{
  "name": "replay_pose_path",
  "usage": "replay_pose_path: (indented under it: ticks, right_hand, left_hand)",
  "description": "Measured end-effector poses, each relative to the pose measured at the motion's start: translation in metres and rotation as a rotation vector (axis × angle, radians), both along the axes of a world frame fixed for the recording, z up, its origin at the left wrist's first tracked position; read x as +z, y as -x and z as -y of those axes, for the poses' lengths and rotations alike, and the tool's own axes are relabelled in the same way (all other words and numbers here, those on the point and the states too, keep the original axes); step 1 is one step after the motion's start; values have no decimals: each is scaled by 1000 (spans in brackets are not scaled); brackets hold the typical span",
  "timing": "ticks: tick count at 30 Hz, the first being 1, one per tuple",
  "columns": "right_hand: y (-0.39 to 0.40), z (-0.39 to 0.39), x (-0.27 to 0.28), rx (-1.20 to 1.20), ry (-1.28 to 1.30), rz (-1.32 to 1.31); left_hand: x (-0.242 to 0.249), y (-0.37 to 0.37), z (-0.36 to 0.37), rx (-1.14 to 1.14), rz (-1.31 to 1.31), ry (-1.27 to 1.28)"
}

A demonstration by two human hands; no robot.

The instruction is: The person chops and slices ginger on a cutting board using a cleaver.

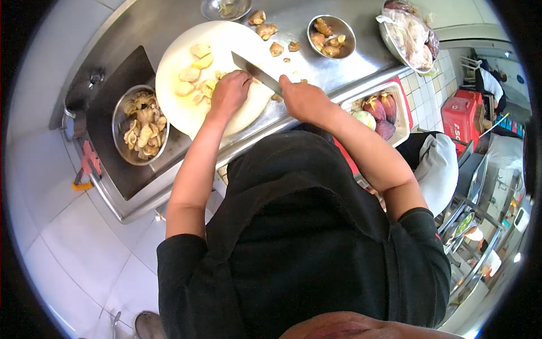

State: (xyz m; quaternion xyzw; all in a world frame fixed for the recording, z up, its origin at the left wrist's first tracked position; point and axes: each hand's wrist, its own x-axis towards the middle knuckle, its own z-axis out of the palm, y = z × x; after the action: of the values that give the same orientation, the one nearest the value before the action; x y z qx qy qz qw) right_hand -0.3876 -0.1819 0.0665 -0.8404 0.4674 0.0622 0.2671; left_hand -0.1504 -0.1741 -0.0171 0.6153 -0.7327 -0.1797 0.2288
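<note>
My right hand (305,100) is wrapped round the handle of a kitchen knife (257,72), whose broad blade lies across the round white cutting board (172,62). Close beside the blade, my left hand (230,93) rests on the board with its fingers curled. A small brownish piece of ginger (256,81) shows at its fingertips, partly hidden. Peeled yellow ginger pieces (189,74) lie on the board left of that hand. Beyond the blade, several unpeeled ginger knobs (266,30) sit on the steel counter.
A metal bowl (165,141) of pale brown pieces stands in the sink (132,183) at left. Farther back are a bowl of ginger (333,50) and another bowl (212,12). At right are a bagged load (415,37) and a basket (402,133) of banana blossoms. Other people are at far right.
</note>
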Motion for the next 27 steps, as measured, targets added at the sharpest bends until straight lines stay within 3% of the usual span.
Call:
replay_pose_path:
  ticks: [4,9,15,18,21,24,27]
  right_hand:
    - [-8,8,27,56,-39,-44]
    - [-1,-20,-11,-21,-61,-28]
    - [-1,-2,-3,-24,31,42]
    - [13,-11,-1,-28,49,106]
    - [30,-29,3,-17,13,123]
    - [37,-37,-6,-15,-39,98]
    - [35,-37,-21,-32,5,129]
  left_hand:
    - [-5,-3,-3,4,26,24]
    - [-6,-3,-4,0,30,52]
    - [4,-16,1,-20,-85,27]
    - [14,-38,-7,133,-104,178]
    - [45,-46,-25,1,76,5]
    - [29,-49,-52,-143,217,114]
    - [10,-58,-64,-111,219,150]
